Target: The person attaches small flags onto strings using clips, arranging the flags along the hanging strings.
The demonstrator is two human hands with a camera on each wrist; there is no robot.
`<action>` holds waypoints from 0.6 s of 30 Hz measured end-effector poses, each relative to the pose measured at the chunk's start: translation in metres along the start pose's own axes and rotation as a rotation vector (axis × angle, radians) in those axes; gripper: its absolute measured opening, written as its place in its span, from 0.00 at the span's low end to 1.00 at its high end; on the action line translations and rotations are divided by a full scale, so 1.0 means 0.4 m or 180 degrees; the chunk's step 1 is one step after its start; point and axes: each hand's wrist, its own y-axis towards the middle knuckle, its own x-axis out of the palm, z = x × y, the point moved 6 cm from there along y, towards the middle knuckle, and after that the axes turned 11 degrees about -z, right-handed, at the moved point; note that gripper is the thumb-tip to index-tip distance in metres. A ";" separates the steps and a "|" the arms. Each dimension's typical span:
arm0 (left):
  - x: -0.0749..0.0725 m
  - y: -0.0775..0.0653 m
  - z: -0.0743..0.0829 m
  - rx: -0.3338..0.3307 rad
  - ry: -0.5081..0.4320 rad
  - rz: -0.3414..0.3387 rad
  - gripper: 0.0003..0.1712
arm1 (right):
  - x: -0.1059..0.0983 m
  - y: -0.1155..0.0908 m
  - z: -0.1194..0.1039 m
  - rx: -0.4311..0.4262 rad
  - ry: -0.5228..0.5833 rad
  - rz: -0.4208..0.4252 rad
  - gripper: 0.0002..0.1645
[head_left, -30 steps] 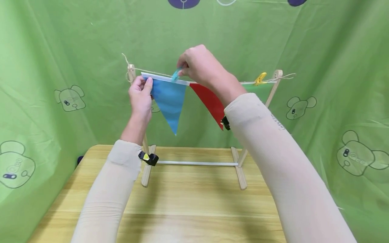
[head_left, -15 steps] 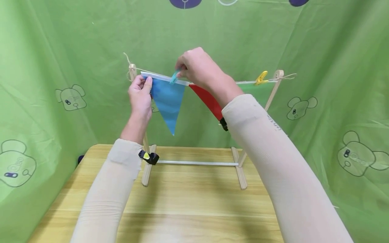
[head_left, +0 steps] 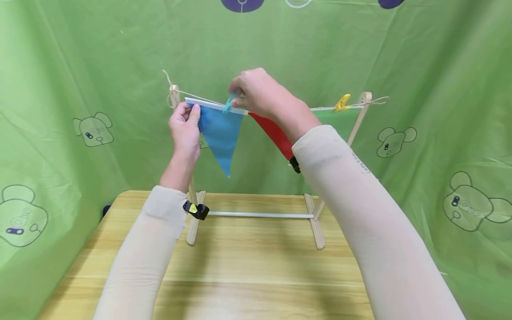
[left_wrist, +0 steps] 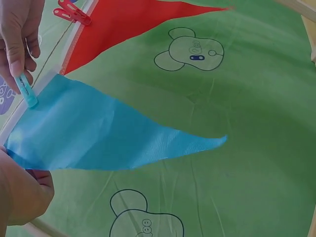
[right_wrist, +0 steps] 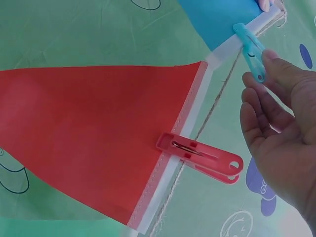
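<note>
My left hand (head_left: 186,129) pinches the upper left corner of a blue triangular pennant (head_left: 222,138), thumb in front. With thumb and fingers, my right hand (head_left: 262,93) pinches a turquoise clothespin (right_wrist: 250,52). The clothespin's front end lies over the pennant's white top band, near the twine (right_wrist: 217,101). Beside the blue pennant hangs a red pennant (right_wrist: 108,138), joined along the same band. A red clothespin (right_wrist: 202,155) clips the red one's band to the twine; in the head view my right hand and forearm hide that clip.
The twine runs between two wooden posts (head_left: 356,124) of a stand with a white lower bar (head_left: 260,215), on a wooden table (head_left: 256,275). A yellow clothespin (head_left: 342,103) grips a green pennant (head_left: 338,120) at right. Green curtain (head_left: 60,66) surrounds the table.
My right hand has come slightly down and left with the turquoise clothespin, which reaches a little lower over the white band. My left hand stays almost in place at the corner.
</note>
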 end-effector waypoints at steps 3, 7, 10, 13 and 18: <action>-0.001 -0.005 0.000 -0.0069 0.0041 0.0001 0.03 | 0.003 0.002 0.003 0.0010 -0.0040 -0.0019 0.22; -0.001 -0.011 -0.001 -0.0113 0.0104 -0.0025 0.03 | 0.009 0.003 0.009 0.0010 0.0000 0.0034 0.24; -0.004 -0.014 -0.004 -0.0121 0.0136 -0.0034 0.04 | 0.014 0.001 0.011 -0.0003 0.0095 0.0075 0.25; -0.007 -0.016 -0.008 -0.0156 0.0186 -0.0048 0.04 | 0.020 -0.002 0.009 -0.0025 0.0142 0.0099 0.26; -0.009 -0.022 -0.015 -0.0212 0.0259 -0.0108 0.06 | 0.024 -0.006 0.008 -0.0064 0.0144 0.0161 0.27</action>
